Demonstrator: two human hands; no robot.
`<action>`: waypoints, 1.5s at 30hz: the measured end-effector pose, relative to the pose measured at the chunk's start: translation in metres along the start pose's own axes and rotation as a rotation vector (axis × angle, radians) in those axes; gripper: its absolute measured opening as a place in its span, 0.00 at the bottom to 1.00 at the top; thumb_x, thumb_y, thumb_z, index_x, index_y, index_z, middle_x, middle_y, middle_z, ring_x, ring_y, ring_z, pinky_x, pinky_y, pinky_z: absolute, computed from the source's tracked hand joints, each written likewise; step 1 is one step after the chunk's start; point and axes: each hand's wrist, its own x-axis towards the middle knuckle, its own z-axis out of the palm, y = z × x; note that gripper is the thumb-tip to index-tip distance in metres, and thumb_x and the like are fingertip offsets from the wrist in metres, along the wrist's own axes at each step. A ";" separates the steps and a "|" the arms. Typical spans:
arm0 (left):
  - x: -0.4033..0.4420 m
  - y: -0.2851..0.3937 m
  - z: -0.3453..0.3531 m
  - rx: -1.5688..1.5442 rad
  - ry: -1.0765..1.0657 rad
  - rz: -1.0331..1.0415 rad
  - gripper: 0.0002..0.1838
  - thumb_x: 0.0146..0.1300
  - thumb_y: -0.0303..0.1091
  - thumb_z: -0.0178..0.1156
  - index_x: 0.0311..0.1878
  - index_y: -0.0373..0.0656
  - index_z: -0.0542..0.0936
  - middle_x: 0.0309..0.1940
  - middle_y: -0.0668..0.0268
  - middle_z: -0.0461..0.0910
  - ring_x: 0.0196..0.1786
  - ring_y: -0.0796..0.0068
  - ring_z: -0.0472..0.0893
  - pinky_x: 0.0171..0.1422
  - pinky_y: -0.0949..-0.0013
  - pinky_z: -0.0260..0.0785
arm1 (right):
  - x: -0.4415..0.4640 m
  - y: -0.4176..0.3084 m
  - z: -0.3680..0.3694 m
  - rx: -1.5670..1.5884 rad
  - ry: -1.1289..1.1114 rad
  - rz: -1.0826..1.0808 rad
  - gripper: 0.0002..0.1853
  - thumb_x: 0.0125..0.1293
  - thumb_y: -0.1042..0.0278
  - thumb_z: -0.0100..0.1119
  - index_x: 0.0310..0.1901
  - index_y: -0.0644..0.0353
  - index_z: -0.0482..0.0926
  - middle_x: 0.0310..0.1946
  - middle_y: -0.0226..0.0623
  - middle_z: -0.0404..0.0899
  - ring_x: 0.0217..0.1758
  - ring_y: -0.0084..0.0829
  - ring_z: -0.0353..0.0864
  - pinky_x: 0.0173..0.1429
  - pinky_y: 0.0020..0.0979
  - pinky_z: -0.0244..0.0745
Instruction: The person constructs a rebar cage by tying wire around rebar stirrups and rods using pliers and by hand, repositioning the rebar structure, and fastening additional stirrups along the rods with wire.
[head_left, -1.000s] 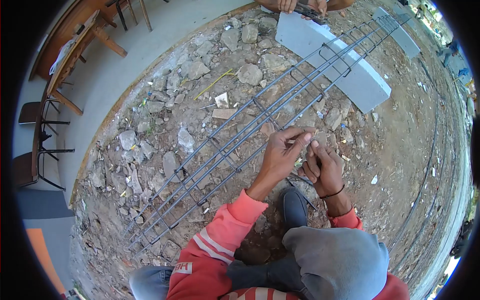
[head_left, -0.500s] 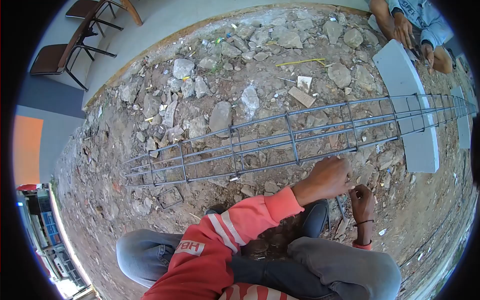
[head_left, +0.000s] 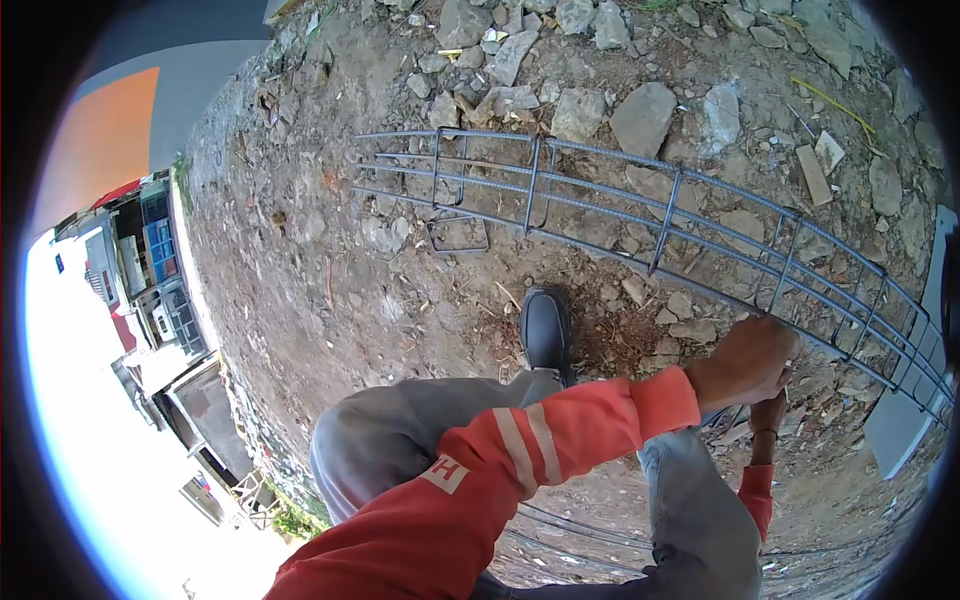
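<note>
Fingers curled in and back turned up, my left hand sits right at the near bar of the rebar cage; I cannot tell whether the knuckles touch it. Its fingertips are out of sight, so I cannot tell what, if anything, it holds. My right hand, with a dark band at the wrist, is close beside the left and partly covered by it; how wide its fingers stand, or whether they grip something, I cannot make out.

The cage lies in front of me over the rubble-strewn ground, long bars running through square hoops. Its left end points toward the ground's edge by the orange wall panel. Toward the right it crosses a pale board, whose near corner juts out on my side of the bars. One loose square hoop lies just beside the near bar, close to the left end.

My black shoe is planted on the ground near the cage, below that bar. Past the far side lie a flat grey stone, a small wooden piece and a thin yellow strip.
</note>
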 end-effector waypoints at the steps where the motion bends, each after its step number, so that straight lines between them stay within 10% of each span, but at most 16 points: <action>1: -0.002 -0.006 0.008 -0.017 0.074 -0.029 0.12 0.51 0.36 0.68 0.33 0.36 0.83 0.28 0.50 0.82 0.35 0.48 0.84 0.43 0.52 0.78 | 0.005 0.024 0.004 0.087 -0.063 0.061 0.22 0.56 0.67 0.69 0.52 0.59 0.76 0.43 0.45 0.81 0.43 0.44 0.79 0.50 0.40 0.73; 8: -0.072 -0.098 -0.024 0.253 -0.285 -0.490 0.14 0.52 0.36 0.62 0.37 0.35 0.85 0.36 0.42 0.83 0.45 0.46 0.84 0.49 0.50 0.77 | 0.010 -0.004 0.008 -0.250 -0.066 0.040 0.14 0.64 0.57 0.62 0.38 0.62 0.83 0.30 0.50 0.82 0.35 0.50 0.83 0.39 0.48 0.74; 14: -0.186 -0.193 -0.118 0.391 0.212 -0.872 0.16 0.49 0.33 0.62 0.43 0.40 0.83 0.41 0.48 0.84 0.48 0.46 0.83 0.53 0.49 0.75 | -0.011 -0.028 0.000 -0.416 -0.057 0.065 0.15 0.66 0.56 0.56 0.44 0.60 0.83 0.33 0.53 0.81 0.39 0.55 0.81 0.43 0.53 0.73; 22: -0.221 -0.291 -0.169 0.544 0.361 -0.792 0.21 0.51 0.31 0.61 0.51 0.43 0.78 0.51 0.49 0.77 0.53 0.44 0.78 0.57 0.47 0.72 | -0.041 -0.037 -0.007 -0.266 0.020 0.112 0.13 0.67 0.65 0.54 0.49 0.59 0.80 0.46 0.49 0.82 0.52 0.53 0.80 0.54 0.49 0.71; 32: -0.219 -0.337 -0.167 0.923 0.380 -0.522 0.16 0.60 0.32 0.59 0.52 0.44 0.75 0.48 0.56 0.76 0.52 0.52 0.76 0.54 0.46 0.66 | -0.072 -0.053 -0.054 -0.204 0.002 0.034 0.13 0.67 0.73 0.48 0.49 0.65 0.80 0.45 0.44 0.84 0.44 0.34 0.80 0.52 0.34 0.73; 41: -0.237 -0.209 -0.161 0.265 0.467 -0.508 0.10 0.69 0.34 0.51 0.51 0.42 0.68 0.31 0.46 0.81 0.33 0.38 0.80 0.36 0.41 0.70 | -0.195 -0.239 -0.112 -0.231 -0.102 -0.157 0.10 0.49 0.85 0.51 0.35 0.65 0.73 0.27 0.41 0.70 0.27 0.38 0.70 0.31 0.34 0.67; 45: -0.274 -0.135 -0.138 0.029 0.567 -0.352 0.09 0.70 0.37 0.53 0.41 0.41 0.74 0.26 0.47 0.79 0.29 0.42 0.79 0.32 0.48 0.70 | -0.244 -0.333 -0.125 -0.145 -0.094 -0.196 0.12 0.45 0.84 0.53 0.34 0.64 0.75 0.31 0.44 0.75 0.33 0.46 0.77 0.37 0.41 0.71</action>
